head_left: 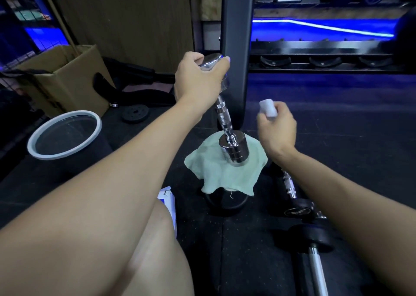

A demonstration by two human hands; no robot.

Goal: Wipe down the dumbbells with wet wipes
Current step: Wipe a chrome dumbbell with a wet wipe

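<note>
Chrome all over: the dumbbell (227, 120) stands tilted at centre frame, knurled handle between stacked disc ends, polished enough to throw reflections. Its lower end rests on a pale green cloth (222, 171) draped over a dark round object we cannot identify. Our left hand (198, 79) grips the upper end, fingers curled round it. Our right hand (275, 126), just right of the handle and apart from it, pinches a folded white wet wipe (267, 108) between thumb and fingers.

Surface: dark speckled rubber flooring (247, 250). Room dim, with blue strip light along a rack (315, 57) at upper right. A black upright post (236, 47) rises behind the dumbbell; wood panelling at upper centre.

Counts: one chrome dumbbell in hand. One black-plated dumbbell (292, 196) lying at lower right, partly under our right forearm, with one further bar (315, 257) below it. One loose weight plate (135, 113) left of centre. One grey-rimmed bin (65, 135) at left. One cardboard box (67, 75) at upper left. One white-and-blue packet (168, 203) beside our knee.
</note>
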